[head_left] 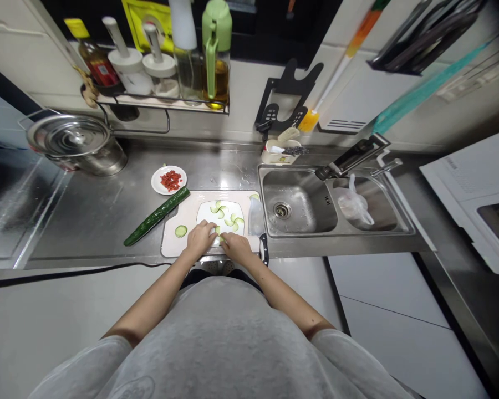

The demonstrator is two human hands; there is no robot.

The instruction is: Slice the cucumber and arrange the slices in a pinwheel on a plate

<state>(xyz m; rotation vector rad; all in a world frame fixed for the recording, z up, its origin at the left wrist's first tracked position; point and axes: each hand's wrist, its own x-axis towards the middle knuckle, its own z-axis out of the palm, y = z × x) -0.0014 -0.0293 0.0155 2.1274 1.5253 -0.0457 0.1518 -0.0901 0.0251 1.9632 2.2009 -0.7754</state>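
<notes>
A white square plate [203, 213] lies on a pale cutting board [174, 246]. Curved cucumber slices [234, 222] form two small pinwheels on its far part. Over the near part, my left hand [200, 241] and my right hand [238, 248] meet with bent fingers, pinching at pale green cucumber slices [217, 230]; the fingertips partly hide them. A round cucumber slice [181, 231] rests on the board to the left. Along the board's right edge lies a kitchen knife [256, 219], its black handle toward me.
A cut cucumber [156, 217] lies left of the board, below a small plate [154, 182] of red bits. A double sink [291, 230] is to the right, with a plastic bag [353, 204] in it. A lidded steel pot [103, 155] stands at left; bottles line a rack [162, 102].
</notes>
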